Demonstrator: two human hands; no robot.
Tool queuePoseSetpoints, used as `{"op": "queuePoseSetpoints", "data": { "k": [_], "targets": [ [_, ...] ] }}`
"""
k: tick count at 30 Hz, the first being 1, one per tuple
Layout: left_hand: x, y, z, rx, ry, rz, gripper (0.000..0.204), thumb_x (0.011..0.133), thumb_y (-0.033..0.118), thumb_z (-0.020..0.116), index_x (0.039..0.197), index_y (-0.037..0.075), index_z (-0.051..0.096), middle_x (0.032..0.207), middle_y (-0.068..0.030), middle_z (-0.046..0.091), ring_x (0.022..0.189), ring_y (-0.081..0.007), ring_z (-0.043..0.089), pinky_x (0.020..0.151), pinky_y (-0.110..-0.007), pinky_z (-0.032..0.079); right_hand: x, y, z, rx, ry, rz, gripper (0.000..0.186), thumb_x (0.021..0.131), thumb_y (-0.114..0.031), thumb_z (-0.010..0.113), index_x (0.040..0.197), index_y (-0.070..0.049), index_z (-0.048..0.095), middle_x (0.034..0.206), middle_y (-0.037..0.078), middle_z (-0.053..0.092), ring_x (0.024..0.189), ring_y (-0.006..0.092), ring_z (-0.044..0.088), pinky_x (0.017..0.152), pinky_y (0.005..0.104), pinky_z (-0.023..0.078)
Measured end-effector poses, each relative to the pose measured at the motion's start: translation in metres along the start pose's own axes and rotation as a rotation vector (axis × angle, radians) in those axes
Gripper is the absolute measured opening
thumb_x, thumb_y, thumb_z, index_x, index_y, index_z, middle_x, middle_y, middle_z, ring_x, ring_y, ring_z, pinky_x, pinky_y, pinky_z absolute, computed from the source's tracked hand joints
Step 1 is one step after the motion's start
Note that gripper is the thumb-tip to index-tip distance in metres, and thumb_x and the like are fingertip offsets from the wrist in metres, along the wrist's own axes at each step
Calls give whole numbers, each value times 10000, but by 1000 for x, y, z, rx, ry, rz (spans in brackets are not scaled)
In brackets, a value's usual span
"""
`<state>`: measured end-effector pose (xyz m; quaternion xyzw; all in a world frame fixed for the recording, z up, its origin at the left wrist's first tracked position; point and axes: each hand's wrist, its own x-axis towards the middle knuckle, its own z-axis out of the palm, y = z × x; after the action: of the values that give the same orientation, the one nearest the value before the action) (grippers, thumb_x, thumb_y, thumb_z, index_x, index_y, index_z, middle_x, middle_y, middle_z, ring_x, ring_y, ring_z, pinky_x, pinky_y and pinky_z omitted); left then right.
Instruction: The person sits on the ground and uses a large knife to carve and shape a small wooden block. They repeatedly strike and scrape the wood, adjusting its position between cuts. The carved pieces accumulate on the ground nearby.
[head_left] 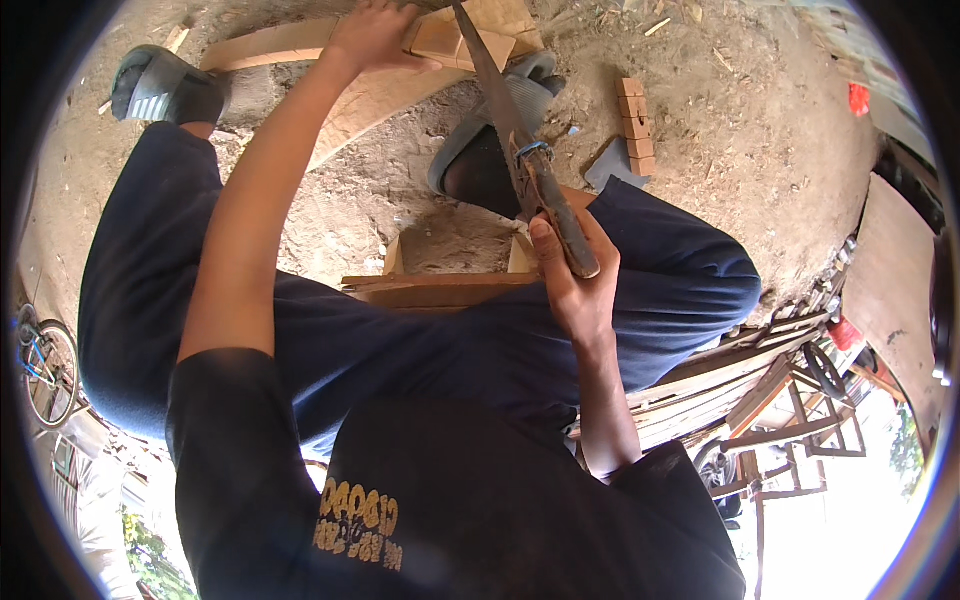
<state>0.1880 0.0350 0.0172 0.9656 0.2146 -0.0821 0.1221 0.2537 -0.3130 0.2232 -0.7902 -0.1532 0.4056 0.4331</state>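
Note:
My right hand (580, 275) is wrapped round the wooden handle of a handsaw (488, 80). Its long dark blade points away from me, and the tip reaches over the wood at the top of the view. Blue material is tied where blade and handle meet. My left hand (372, 38) grips the left end of a light wooden block (437, 40), its thumb along the near side. Under the block lies a wide wooden board (375, 105), and a long wooden piece (270, 46) extends left. The saw blade crosses the block's right part; whether it touches is unclear.
My sandalled feet (490, 130) stand either side of the board on dirt ground. A notched wooden strip (635, 125) lies right of my right foot, beside a grey flat piece (606, 165). A low wooden bench (440, 292) is beneath me. Stacked planks (700, 385) lie at right, a bicycle (45, 370) far left.

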Motion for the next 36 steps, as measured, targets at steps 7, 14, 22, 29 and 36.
{"op": "queuePoseSetpoints", "data": {
  "k": [7,14,22,29,36],
  "targets": [
    [5,17,-21,1,-251,-101,953,731,685,769,1441,105,510,1458,-199,517,1399,-393,435,1179,-527,337,-8,5,0,-50,-6,-77,240,972,-226,726,988,5,662,697,10,599,655,58,519,584,264,437],
    [-5,13,-5,109,-29,-97,1023,722,744,751,1449,65,513,1426,-194,552,1373,-367,485,1160,-515,380,-25,19,10,-167,47,-132,237,986,-215,708,1031,4,630,675,29,592,625,69,507,571,273,429],
    [-4,17,-1,121,-104,-143,1102,664,843,720,1425,72,520,1424,-192,560,1385,-351,484,1158,-501,371,-30,23,38,-204,-18,-240,607,996,-146,655,1525,30,413,951,216,723,828,173,690,772,299,541],
    [-6,33,-21,70,-153,-256,1099,701,758,765,1470,37,453,1479,-220,509,1422,-374,441,1191,-513,342,-29,20,28,-135,-15,-185,558,997,-140,644,1492,41,462,851,172,707,749,126,646,685,303,527],
    [-3,33,-30,131,-251,-281,1190,664,798,768,1479,9,410,1484,-256,492,1434,-386,427,1198,-520,330,-22,19,26,-120,14,-249,505,977,-138,658,1425,58,534,845,215,709,728,191,695,694,320,542]
  ]
}}
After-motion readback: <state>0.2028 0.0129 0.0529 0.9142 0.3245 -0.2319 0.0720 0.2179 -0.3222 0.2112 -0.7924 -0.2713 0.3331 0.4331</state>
